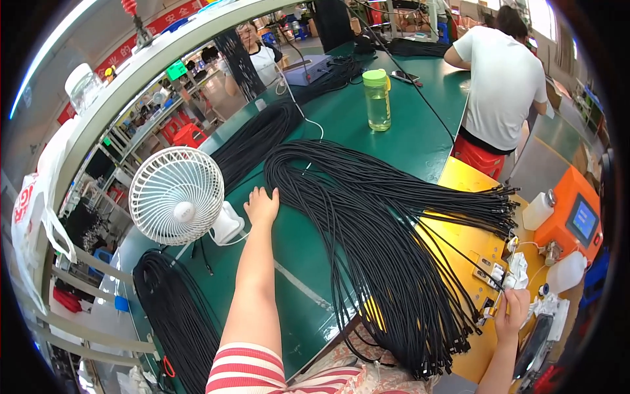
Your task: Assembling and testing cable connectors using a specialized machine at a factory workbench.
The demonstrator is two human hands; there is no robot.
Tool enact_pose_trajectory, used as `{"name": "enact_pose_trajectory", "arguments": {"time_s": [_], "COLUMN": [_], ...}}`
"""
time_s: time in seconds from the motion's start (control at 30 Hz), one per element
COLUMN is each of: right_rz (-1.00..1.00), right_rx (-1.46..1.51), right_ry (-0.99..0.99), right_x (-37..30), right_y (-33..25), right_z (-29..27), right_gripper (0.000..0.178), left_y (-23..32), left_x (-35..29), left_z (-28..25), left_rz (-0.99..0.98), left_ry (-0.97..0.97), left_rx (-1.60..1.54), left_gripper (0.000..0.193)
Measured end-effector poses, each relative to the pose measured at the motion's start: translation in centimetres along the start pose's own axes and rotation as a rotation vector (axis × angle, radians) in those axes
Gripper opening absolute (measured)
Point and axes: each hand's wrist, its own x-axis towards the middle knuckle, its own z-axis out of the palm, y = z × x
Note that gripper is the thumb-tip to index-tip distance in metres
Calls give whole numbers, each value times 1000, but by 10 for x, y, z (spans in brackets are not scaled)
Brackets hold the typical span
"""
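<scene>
A large bundle of black cables (367, 223) lies looped over the table, its connector ends fanned towards me and to the right. My left hand (262, 206) rests flat with fingers stretched out beside the loop of this bundle, holding nothing. At the right, my right hand (512, 311) pinches the end of one black cable (461, 253) that runs out from the bundle. Its fingertips are close to a small white and metal fixture (487, 270) on the yellow board (462, 177). The connector itself is mostly hidden by the fingers.
A white fan (177, 196) stands left of my arm, near another cable bundle (172, 315). Behind are a green-lidded bottle (377, 100) and more cables (259, 134). An orange device with a screen (572, 213) and plastic bottles (566, 272) stand right. A person in white (502, 79) sits beyond.
</scene>
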Motion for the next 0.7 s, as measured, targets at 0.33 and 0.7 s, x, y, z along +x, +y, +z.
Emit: {"name": "enact_pose_trajectory", "arguments": {"time_s": [0.33,0.7], "right_rz": [65,108], "right_rx": [-44,-55], "right_ry": [-19,-137], "right_x": [-2,-39], "right_y": [8,45], "right_z": [-8,-7], "right_gripper": [27,22], "left_y": [7,8], "left_x": [2,-1], "left_z": [8,-3], "left_rz": [38,13], "left_ry": [69,43], "left_rx": [-40,-36], "left_gripper": [65,63]}}
